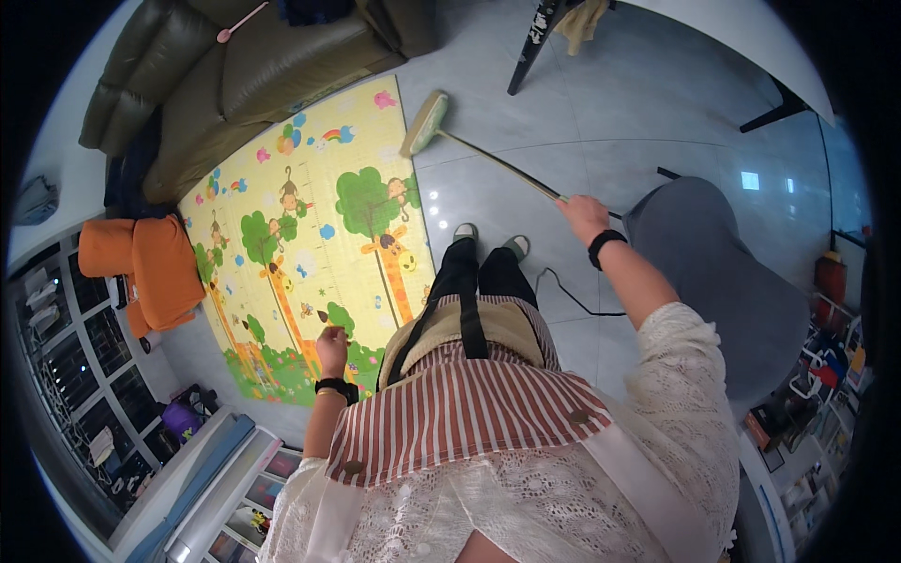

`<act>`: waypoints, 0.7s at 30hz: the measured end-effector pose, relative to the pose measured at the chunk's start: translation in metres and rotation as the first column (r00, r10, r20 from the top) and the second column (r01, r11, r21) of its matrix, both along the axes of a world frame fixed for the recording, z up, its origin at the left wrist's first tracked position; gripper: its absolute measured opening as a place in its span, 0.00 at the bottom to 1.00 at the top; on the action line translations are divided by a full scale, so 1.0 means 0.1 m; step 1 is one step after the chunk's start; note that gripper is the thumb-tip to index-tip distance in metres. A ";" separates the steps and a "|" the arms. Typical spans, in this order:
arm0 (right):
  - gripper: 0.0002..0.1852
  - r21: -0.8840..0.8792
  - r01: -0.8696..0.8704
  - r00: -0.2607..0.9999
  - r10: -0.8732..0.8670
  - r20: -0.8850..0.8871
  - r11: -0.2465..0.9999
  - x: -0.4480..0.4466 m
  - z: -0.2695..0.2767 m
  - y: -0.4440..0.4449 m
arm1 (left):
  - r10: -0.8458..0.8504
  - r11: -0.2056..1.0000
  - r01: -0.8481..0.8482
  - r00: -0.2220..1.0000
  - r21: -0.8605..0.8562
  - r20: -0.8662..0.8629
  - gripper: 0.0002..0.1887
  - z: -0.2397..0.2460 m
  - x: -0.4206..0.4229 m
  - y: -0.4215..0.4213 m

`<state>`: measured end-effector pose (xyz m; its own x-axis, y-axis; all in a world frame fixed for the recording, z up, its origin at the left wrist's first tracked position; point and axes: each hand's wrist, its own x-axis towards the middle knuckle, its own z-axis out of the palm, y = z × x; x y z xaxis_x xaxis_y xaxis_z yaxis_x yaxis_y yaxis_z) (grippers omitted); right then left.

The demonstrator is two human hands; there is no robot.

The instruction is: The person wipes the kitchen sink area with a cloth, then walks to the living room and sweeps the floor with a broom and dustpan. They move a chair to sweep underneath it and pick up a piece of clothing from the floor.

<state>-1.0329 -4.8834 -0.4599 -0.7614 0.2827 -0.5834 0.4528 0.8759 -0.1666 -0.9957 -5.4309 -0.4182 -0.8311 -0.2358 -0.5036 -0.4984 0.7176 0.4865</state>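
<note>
My right hand [586, 217] is closed around the handle of a broom [503, 163], whose shaft slants away to the upper left. The broom's wide head [426, 124], pale green and tan, lies at the edge of a yellow play mat [317, 232] printed with giraffes, trees and monkeys. Over the lower part of the mat in the picture, my left hand [333, 350] hangs with its fingers curled; nothing is visible in it. Both wrists carry black bands. I wear a striped apron [464, 415].
A dark leather sofa [295, 63] borders the mat's far side. An orange chair [165, 271] stands left. On the right are a grey covered seat [711, 281] and a black table leg [533, 49]. A black cable [574, 299] lies on the tiled floor near my feet.
</note>
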 end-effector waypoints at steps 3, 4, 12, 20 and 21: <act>0.18 -0.072 0.075 0.996 -0.077 -0.035 0.995 -0.19 -0.23 -0.27 | 0.045 0.998 -0.043 0.998 -0.036 0.035 0.07 0.05 0.21 -0.16; 0.18 -0.094 0.099 0.993 -0.104 -0.048 0.991 -0.24 -0.29 -0.35 | 0.068 0.997 -0.067 0.997 -0.025 0.034 0.07 0.05 0.27 -0.19; 0.16 -0.098 0.093 0.993 -0.085 0.082 0.991 0.62 -0.46 -0.84 | -0.071 0.997 0.071 0.997 0.000 0.043 0.06 -0.08 0.08 -0.53; 0.18 0.166 0.250 0.893 -0.293 0.340 0.954 2.88 0.24 -0.81 | -0.225 0.969 0.211 0.967 0.127 0.117 0.08 -0.60 -0.60 -0.82; 0.18 0.178 0.301 0.873 -0.346 0.344 0.937 3.13 0.34 -0.87 | -0.219 0.968 0.201 0.969 0.148 0.113 0.07 -0.64 -0.64 -0.80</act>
<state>-0.7197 -4.9700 -0.4260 -0.3558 0.5586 -0.7493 0.7231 0.6724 0.1579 -1.0601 -5.5113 -0.4825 -0.7815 0.0141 -0.6237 -0.4078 0.7450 0.5279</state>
